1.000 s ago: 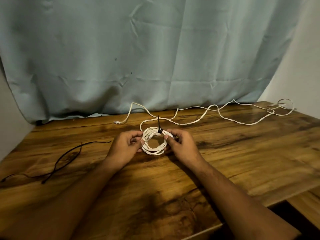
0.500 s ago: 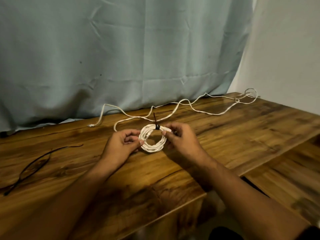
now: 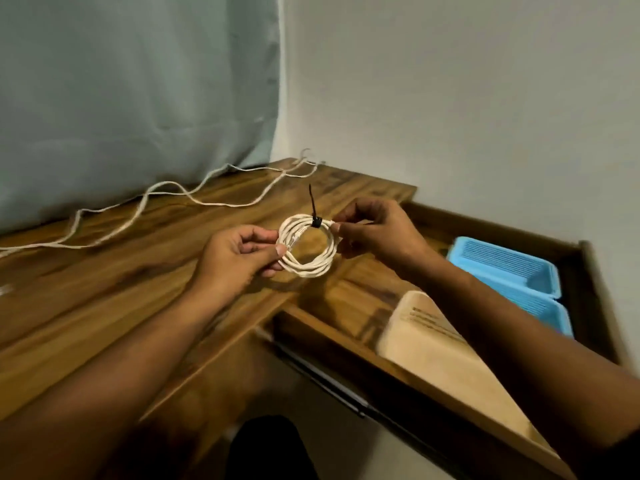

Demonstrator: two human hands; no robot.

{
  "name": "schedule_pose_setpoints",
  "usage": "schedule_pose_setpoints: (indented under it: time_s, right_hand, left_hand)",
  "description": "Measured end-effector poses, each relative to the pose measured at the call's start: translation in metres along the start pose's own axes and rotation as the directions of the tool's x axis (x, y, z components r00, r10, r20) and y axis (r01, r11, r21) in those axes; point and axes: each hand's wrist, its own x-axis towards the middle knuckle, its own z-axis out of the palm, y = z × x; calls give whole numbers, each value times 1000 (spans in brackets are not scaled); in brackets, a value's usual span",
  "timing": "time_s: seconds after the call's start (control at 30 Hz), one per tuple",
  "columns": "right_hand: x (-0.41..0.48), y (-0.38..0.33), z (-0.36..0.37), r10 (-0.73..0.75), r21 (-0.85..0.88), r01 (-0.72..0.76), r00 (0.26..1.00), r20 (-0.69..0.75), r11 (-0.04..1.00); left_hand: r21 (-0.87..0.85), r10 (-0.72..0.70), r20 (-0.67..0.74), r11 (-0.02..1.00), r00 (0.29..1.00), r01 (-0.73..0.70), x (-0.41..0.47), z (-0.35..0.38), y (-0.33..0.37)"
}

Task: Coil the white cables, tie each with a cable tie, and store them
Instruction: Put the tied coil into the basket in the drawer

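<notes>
Round white cable coil (image 3: 307,247), black cable tie (image 3: 315,221) cinched.
Both hands pinched it above wood-grain bench (image 3: 104,289): left hand (image 3: 239,258), right hand (image 3: 375,228); ribbed blue trays (image 3: 509,268) right.

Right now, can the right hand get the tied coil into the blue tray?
Probably yes. The right hand holds the coiled white cable with the left hand, the blue plastic tray sits open just beyond it, and nothing lies between.

Coiled cable (image 3: 308,249) held between left hand (image 3: 235,258) and right hand (image 3: 375,233) above table (image 3: 104,306) edge; cable tie (image 3: 314,211) on its top. Loose cable (image 3: 166,199) behind on table. Drawer (image 3: 585,268) right, holding box (image 3: 440,351), trays (image 3: 509,271).
</notes>
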Motion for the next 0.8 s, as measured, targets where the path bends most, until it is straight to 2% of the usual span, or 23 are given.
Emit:
schedule_pose_setpoints:
  time_s: [0.17, 0.3, 0.43, 0.57, 0.7, 0.8]
  right_hand:
    - [-57, 34, -88, 111, -181, -124, 990, -82, 976]
    - [-111, 55, -141, 178, -409, -213, 976, -123, 887]
    - [-148, 75, -171, 288, -593, -266, 956, -59, 760]
    - [-168, 95, -184, 431, -677, -284, 901, 54, 679]
    - [-175, 107, -183, 509, -764, -226, 847, 153, 605]
    - [-172, 114, -178, 572, -795, -208, 795, 203, 570]
  left_hand:
    - [2, -65, 190, 998, 980, 66, -6, 99, -10]
    - [140, -116, 385, 988, 915, 66, -18, 163, -26]
    - [334, -178, 510, 943, 842, -2, -34, 210, -44]
    - [495, -304, 575, 868, 760, -27, -49, 243, -57]
    - [608, -414, 625, 789, 662, -82, -55, 262, -60]
    - [669, -445, 657, 716, 609, -199, -58, 272, -61]
